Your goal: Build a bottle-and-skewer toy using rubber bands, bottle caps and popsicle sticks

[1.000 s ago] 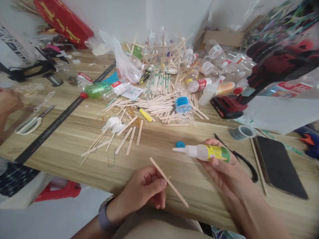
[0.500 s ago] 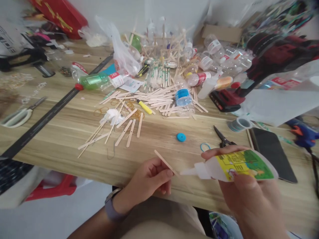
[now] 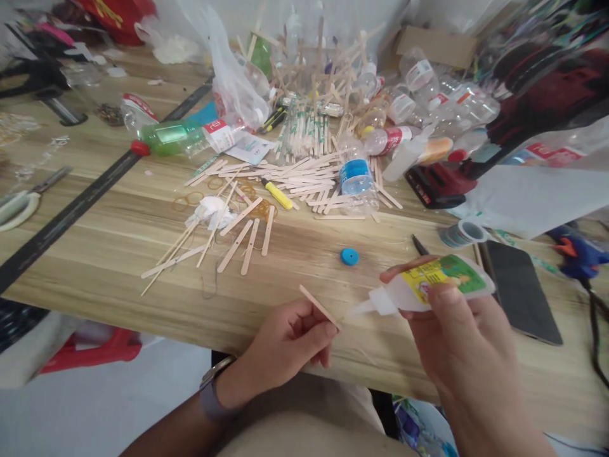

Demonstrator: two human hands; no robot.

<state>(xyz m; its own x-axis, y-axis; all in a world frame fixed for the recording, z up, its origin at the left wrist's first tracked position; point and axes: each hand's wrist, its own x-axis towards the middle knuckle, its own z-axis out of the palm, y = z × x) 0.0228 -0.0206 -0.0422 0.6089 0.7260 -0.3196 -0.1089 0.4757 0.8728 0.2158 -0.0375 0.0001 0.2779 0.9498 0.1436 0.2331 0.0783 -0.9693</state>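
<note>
Near the table's front edge my left hand (image 3: 297, 336) is closed, pinching a flat wooden craft stick (image 3: 318, 306) between thumb and fingers. My right hand (image 3: 464, 333) is wrapped round a glue bottle (image 3: 421, 282) with a yellow and green label. The bottle lies nearly level, its white nozzle pointing left at the stick's near end. Whether the tip touches the stick I cannot tell. Beyond the hands lies a round blue disc (image 3: 349, 256). Scissors are mostly hidden behind my right hand; one black blade (image 3: 419, 245) shows.
A heap of craft sticks (image 3: 304, 181), a yellow marker (image 3: 277, 193) and plastic bottles (image 3: 356, 174) cover the table's back. Loose sticks (image 3: 236, 246) lie left of centre. On the right are a tape roll (image 3: 462, 233), a dark phone (image 3: 521, 289), a glue gun (image 3: 583, 254) and a red power tool (image 3: 440, 184).
My right hand and the glue bottle have shifted left and slightly up, the bottle tilting a little more nozzle-down. The left hand keeps its pinch on the stick. The view has shifted slightly.
</note>
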